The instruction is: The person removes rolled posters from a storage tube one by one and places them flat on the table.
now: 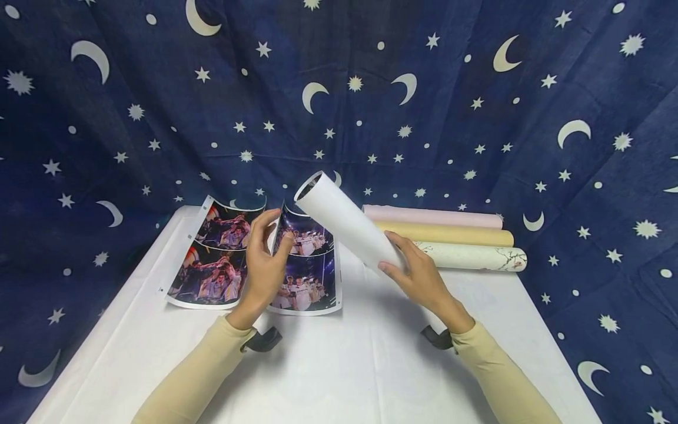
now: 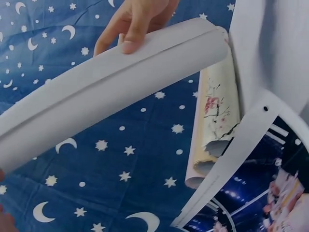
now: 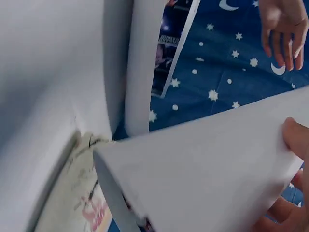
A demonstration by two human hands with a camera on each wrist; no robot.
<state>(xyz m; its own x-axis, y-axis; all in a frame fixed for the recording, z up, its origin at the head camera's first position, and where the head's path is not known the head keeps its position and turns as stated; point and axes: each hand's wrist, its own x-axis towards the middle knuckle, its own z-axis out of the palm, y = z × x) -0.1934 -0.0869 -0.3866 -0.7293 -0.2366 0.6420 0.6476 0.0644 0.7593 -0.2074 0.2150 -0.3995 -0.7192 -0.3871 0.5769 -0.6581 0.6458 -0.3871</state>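
Observation:
A white paper roll (image 1: pixel 346 221) is held aloft at a slant in my right hand (image 1: pixel 421 280); thumb and fingers grip it near its lower end. Its upper end is hollow and dark inside, and a lengthwise paper edge runs along the roll (image 2: pixel 111 77) in the left wrist view. My left hand (image 1: pixel 265 268) hovers left of the roll, apart from it, with relaxed, slightly bent fingers over the inner edges of two printed sheets. The left sheet (image 1: pixel 209 277) and the right sheet (image 1: pixel 312 282) bear photos of people. In the right wrist view my left hand (image 3: pixel 285 29) holds nothing.
To the right at the back lie a pink roll (image 1: pixel 434 217), a yellow roll (image 1: pixel 450 234) and a cream roll with flowering branches (image 1: pixel 477 257), side by side. They rest on a white-covered table (image 1: pixel 339 377). A blue cloth with moons and stars (image 1: pixel 339 70) hangs behind.

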